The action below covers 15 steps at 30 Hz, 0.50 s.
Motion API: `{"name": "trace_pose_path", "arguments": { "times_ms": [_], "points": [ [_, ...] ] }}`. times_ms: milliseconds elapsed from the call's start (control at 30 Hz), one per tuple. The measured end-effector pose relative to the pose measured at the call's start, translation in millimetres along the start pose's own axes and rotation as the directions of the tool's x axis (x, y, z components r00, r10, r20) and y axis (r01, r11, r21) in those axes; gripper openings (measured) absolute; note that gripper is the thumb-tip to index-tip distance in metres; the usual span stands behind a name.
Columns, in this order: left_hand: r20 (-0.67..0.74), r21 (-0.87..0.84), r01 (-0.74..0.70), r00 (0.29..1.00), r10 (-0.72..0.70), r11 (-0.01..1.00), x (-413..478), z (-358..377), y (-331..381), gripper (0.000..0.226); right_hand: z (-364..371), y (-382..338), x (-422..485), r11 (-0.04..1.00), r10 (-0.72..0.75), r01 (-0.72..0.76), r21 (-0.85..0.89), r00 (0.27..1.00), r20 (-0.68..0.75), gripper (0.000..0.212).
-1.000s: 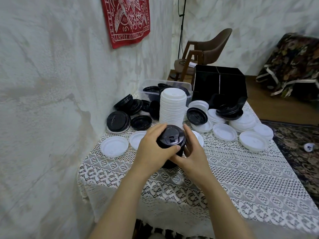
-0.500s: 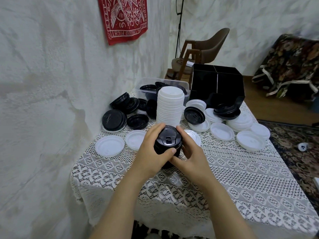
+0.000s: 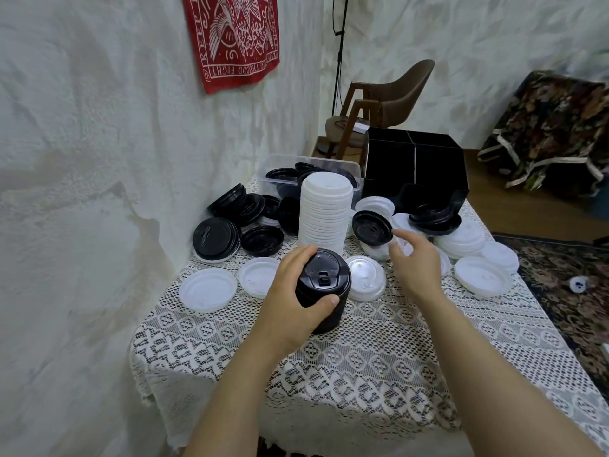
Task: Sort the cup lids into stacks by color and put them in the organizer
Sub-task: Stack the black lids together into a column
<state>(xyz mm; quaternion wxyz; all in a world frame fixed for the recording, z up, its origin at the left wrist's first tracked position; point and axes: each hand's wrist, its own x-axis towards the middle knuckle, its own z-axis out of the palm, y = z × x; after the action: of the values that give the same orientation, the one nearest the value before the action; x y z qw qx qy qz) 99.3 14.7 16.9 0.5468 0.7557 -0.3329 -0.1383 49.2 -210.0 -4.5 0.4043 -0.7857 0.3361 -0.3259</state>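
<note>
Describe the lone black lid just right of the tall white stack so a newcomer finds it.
Start at the tall white stack on the table. Just to its right, beyond the right hand, a single black lid sits tilted among white lids. Its neighbours are white.

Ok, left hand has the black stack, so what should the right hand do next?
Probably pinch the tilted black lid just ahead of the right hand, which is open and empty. It is the nearest loose black one, and the left hand grips the black stack ready to take it.
</note>
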Motion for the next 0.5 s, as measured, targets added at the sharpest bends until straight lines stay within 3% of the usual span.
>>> {"name": "trace_pose_path", "arguments": {
  "times_ms": [133, 233, 300, 367, 433, 500],
  "points": [
    [-0.005, 0.011, 0.002, 1.0, -0.002, 1.0, 1.3, -0.8, -0.8, 0.072, 2.7, 3.9, 27.6, 0.943, -0.1, 0.153, -0.296, 0.977, 0.187, 0.03],
    [-0.001, 0.026, 0.001, 1.0, -0.001, 1.0, 1.6, -1.2, -0.9, 0.072, 4.9, 4.6, 30.6, 0.891, -0.147, 0.234, -0.388, 0.959, 0.242, 0.023],
    [0.0, 0.025, 0.004, 1.0, -0.004, 1.0, 1.7, -1.5, -1.8, 0.072, 1.2, -0.7, 24.2, 0.933, -0.171, 0.217, -0.286, 0.969, 0.176, 0.021],
    [-0.001, 0.015, 0.005, 1.0, -0.005, 1.0, 1.7, -1.6, -2.1, 0.072, -8.5, -8.8, 11.0, 0.988, -0.13, 0.136, -0.068, 0.988, 0.086, 0.015],
    [0.002, 0.005, 0.009, 1.0, -0.009, 1.0, 1.5, -1.8, -1.5, 0.073, -23.8, -14.4, -4.8, 0.983, -0.016, 0.011, 0.182, 0.999, 0.027, 0.015],
    [0.004, 0.003, 0.011, 1.0, -0.011, 1.0, 1.1, -2.0, -0.5, 0.074, -41.8, -13.4, -17.1, 0.902, 0.197, -0.2, 0.382, 0.979, 0.048, 0.017]
  ]
}}
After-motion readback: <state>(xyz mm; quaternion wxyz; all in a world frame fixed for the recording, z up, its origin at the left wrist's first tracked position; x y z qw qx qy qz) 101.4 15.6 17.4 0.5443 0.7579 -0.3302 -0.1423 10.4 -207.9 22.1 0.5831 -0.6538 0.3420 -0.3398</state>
